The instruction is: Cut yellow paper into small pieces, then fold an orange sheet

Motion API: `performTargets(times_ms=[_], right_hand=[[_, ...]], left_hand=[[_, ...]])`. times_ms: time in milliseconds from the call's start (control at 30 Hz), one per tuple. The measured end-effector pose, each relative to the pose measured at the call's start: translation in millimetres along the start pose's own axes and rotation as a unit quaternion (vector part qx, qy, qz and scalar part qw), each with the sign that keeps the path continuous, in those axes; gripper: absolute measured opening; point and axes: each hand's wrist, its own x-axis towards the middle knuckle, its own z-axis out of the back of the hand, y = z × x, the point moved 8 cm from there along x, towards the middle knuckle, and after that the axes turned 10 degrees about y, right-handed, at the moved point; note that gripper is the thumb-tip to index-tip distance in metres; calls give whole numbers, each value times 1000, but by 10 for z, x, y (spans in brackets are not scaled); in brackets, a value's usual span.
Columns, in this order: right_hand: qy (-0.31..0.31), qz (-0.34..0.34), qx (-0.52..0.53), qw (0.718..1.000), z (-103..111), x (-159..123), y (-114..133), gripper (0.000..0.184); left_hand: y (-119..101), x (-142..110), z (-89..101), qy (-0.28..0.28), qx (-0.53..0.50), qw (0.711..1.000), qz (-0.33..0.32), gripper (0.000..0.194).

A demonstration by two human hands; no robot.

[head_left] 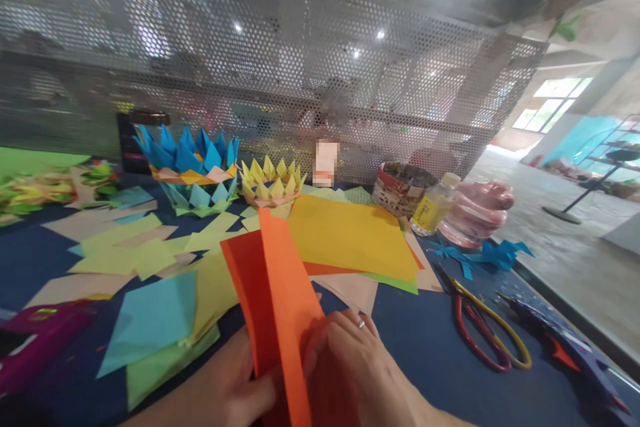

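Note:
An orange-red sheet of paper [287, 280], folded over along its length, stands up between my hands. My left hand [245, 373] grips its lower left part, with the thumb over the lower edge of the fold. On the right side, my right hand [345, 353], wearing a ring, has its fingers bent against the same paper; some fingertips are hidden behind it. Just beyond the paper lies a stack of yellow-orange sheets [350, 233]. Loose blue squares [155, 310] and yellow-green squares [125, 247] are spread to the left.
Folded-paper crowns, blue [187, 153] and yellow [273, 180], stand at the back before a perforated metal screen [240, 60]. To the right are scissors [487, 327], a glue gun [565, 347], a bottle [435, 203], a round woven-looking basket [400, 190] and blue scraps [495, 253] near the table edge.

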Motion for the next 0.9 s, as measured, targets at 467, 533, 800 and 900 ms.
performTargets(times_ms=[467, 533, 800, 900], right_hand=[[33, -62, 298, 952, 152, -123, 182, 19], [30, -63, 388, 919, 186, -107, 176, 21], [-33, -105, 531, 840, 360, -96, 17, 37], [-57, -105, 523, 844, 427, -78, -58, 38]], left_hand=[[128, 20, -5, 67, -118, 991, 20, 34], [126, 28, 30, 59, -144, 987, 30, 35], [215, -20, 159, 40, -302, 950, 71, 18], [220, -41, 192, 35, -336, 938, 79, 17]])
